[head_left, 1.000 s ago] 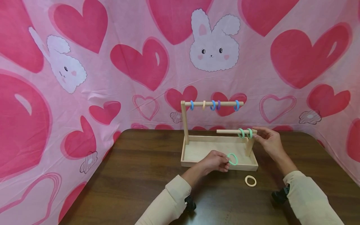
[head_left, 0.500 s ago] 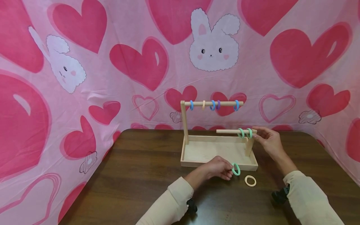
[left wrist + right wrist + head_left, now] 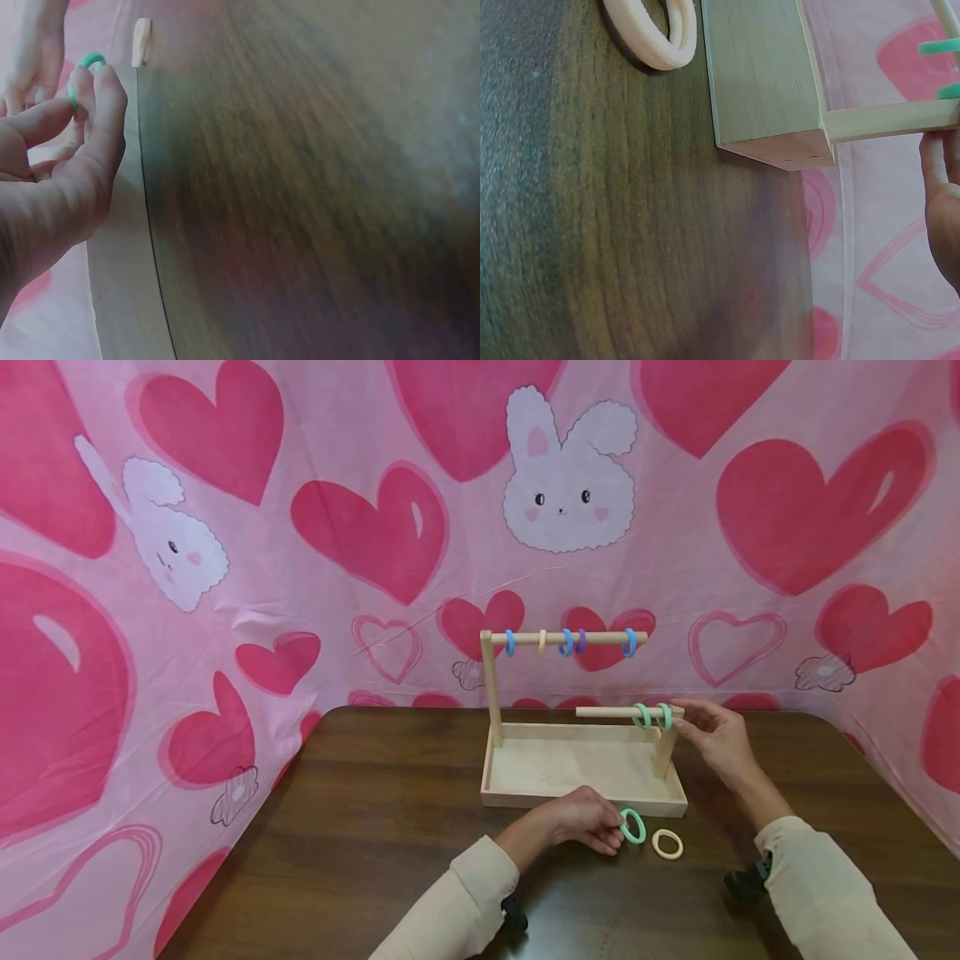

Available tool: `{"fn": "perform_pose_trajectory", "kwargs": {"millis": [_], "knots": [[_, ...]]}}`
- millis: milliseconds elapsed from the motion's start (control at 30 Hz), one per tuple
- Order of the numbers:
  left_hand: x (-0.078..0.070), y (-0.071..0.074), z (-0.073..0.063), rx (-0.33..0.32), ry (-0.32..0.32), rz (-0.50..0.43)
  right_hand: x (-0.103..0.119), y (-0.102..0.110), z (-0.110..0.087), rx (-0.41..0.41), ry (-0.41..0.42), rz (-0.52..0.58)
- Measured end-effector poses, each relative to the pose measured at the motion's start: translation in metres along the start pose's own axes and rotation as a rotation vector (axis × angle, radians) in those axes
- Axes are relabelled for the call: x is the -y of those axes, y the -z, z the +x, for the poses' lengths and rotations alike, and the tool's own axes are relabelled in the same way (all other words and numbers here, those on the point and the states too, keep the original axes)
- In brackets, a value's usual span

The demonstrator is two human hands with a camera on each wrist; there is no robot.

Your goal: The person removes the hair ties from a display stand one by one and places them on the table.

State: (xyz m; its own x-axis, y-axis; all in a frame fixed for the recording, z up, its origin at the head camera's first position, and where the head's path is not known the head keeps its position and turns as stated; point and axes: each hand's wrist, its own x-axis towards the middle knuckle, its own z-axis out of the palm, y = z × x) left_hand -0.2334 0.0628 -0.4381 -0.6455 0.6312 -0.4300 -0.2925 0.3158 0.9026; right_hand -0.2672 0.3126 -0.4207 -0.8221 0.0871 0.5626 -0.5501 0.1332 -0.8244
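Observation:
My left hand [image 3: 587, 820] pinches a mint-green hair tie [image 3: 633, 827] between thumb and fingers, low in front of the wooden tray. In the left wrist view the same green hair tie [image 3: 91, 58] shows at the fingertips. A pale peach hair tie [image 3: 667, 844] lies on the table just right of it. My right hand [image 3: 716, 739] holds the top of the short post [image 3: 664, 753] at the tray's right end. Two green hair ties [image 3: 642, 717] hang on the lower bar [image 3: 600, 712], close to the right fingers.
The stand's shallow tray [image 3: 517, 798] rests on the dark wooden table [image 3: 375, 827]. From its tall left post [image 3: 491, 693] runs an upper bar [image 3: 525, 637] carrying several blue, peach and purple hair ties. A pink heart-patterned cloth [image 3: 360, 527] hangs behind.
My left hand has moved down and slightly right with the green hair tie, from over the tray to in front of it, near the peach one. My right hand stays on the post.

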Motion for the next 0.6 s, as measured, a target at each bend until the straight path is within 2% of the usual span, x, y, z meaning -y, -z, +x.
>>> {"fn": "perform_pose_trajectory", "kwargs": {"millis": [267,600], "knots": [[0.0016,-0.0028,0.0003,0.012,0.017,0.013,-0.0002,-0.0001,-0.0002,-0.008,-0.009,-0.015],[0.0045,-0.0025,0.0008,0.027,0.022,0.093,-0.0002,0.0001,0.0002,-0.002,-0.015,-0.029]]}}
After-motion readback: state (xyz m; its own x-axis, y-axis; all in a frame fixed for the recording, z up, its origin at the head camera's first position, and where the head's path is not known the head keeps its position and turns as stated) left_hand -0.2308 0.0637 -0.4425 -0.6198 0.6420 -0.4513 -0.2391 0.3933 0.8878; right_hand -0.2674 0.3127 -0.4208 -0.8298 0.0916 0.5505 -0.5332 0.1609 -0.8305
